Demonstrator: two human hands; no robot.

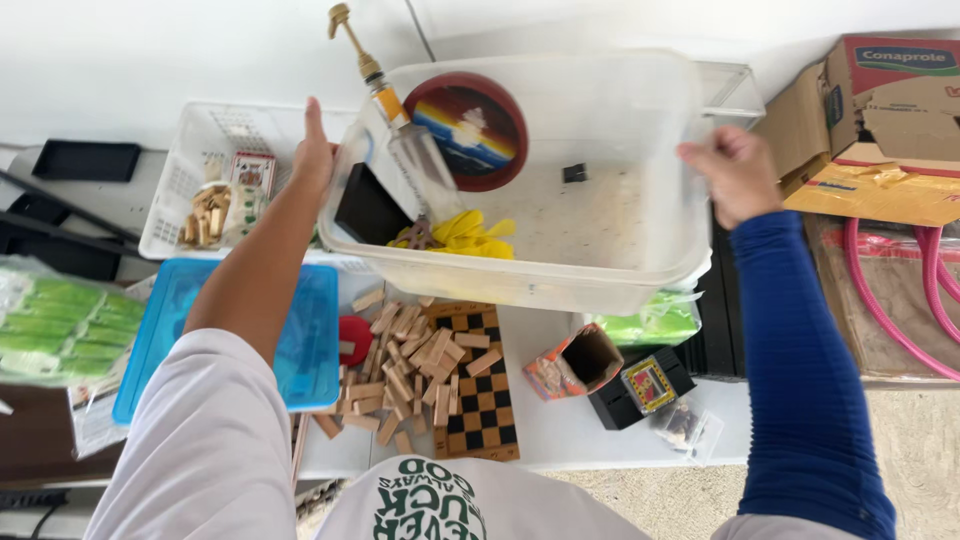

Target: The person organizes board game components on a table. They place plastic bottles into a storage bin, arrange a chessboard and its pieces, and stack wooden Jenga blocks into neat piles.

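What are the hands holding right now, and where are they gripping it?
Both hands hold the clear plastic bin: left hand on its left end rim, right hand on its right end rim.

Both arms are extended forward and raised, spread well apart. The left hand (pixel 313 152) is seen at the end of a bare forearm, below a white short sleeve; its thumb is pointed upward and the fingers are wrapped out of view. The right hand (pixel 735 172) is closed in a loose fist, knuckles turned toward the camera, the wrist slightly bent. The right arm is covered to the wrist by a blue ribbed sleeve.
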